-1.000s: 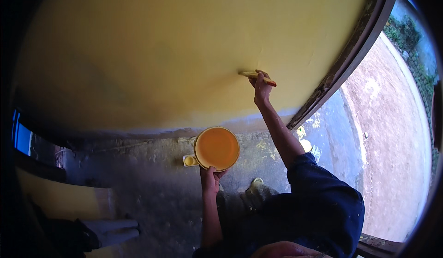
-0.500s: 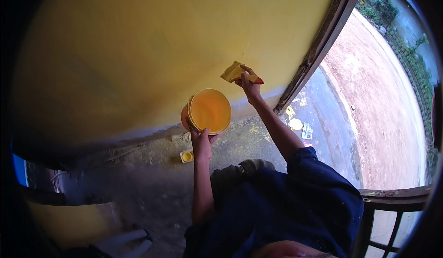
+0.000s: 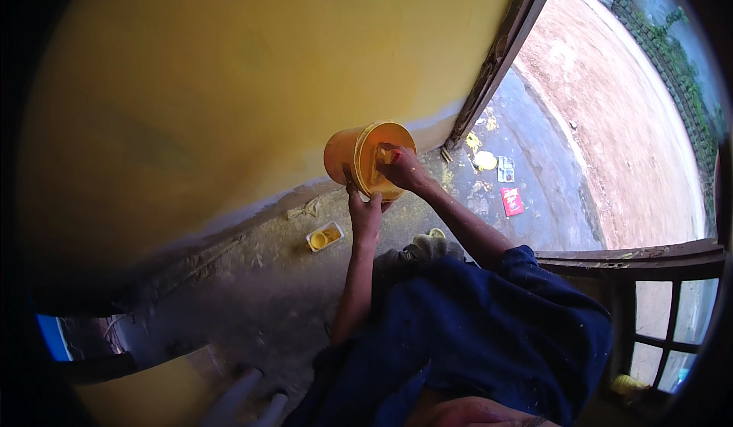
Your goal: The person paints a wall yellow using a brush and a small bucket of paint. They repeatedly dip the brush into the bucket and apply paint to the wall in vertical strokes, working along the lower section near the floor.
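My left hand [image 3: 365, 215] grips the tilted orange paint bucket [image 3: 359, 156] from below so my right hand [image 3: 403, 169], closed on the brush [image 3: 384, 152], reaches inside.

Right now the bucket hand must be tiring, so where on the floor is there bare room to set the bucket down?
Bare concrete floor lies left of the small white tray, below the yellow wall. It is crowded by the door frame: a red packet and paint-spattered scraps. The left hand holds the orange plastic bucket; the right hand is at its mouth.
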A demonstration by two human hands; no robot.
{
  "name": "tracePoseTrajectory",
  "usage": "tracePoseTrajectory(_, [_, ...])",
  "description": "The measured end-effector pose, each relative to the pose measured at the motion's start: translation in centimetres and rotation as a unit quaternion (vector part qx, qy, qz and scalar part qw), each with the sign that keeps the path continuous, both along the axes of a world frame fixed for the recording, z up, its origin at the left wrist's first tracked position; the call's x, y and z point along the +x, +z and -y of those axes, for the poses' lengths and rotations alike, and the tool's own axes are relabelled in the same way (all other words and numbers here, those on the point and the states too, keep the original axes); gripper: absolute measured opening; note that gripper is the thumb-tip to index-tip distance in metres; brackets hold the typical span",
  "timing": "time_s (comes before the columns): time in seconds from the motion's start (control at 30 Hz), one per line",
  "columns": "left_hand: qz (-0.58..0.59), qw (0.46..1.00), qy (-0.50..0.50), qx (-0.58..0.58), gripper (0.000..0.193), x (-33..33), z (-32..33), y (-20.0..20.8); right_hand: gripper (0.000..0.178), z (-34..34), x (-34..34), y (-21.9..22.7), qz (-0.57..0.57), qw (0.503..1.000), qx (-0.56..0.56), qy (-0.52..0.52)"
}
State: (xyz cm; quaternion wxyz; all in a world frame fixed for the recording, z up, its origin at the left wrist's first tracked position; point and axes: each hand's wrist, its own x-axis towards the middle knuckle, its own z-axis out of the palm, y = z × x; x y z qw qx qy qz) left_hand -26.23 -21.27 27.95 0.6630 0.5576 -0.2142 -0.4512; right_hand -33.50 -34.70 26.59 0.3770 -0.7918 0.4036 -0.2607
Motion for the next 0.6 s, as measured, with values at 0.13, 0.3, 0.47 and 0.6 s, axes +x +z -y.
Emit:
tracePoseTrajectory(0.13, [0.041, 0.999, -0.012, -0.013, 0.085, -0.2, -0.1, -1.2, 0.033, 1.2, 0.6, -0.8, -0.095, 0.995, 0.014, 0.025])
tracePoseTrajectory(0.3, [0.002, 1.000, -0.007, 0.016, 0.076, -1.2, 0.1, -1.1, 0.034, 2.1, -0.7, 0.2, -0.065, 0.992, -0.028, 0.108])
tracePoseTrajectory(0.47, [-0.005, 0.997, 0.031, 0.077, 0.075, -3.7, 0.6, 0.4, 0.046, 2.4, -2.7, 1.3, -0.002, 0.975, -0.043, 0.220])
tracePoseTrajectory(0.6, [-0.047, 0.990, 0.056, 0.119, 0.077, -5.2, 3.4, -0.6, 0.046, 2.8, -4.6, 0.2, 0.118, 0.950, 0.253, 0.137])
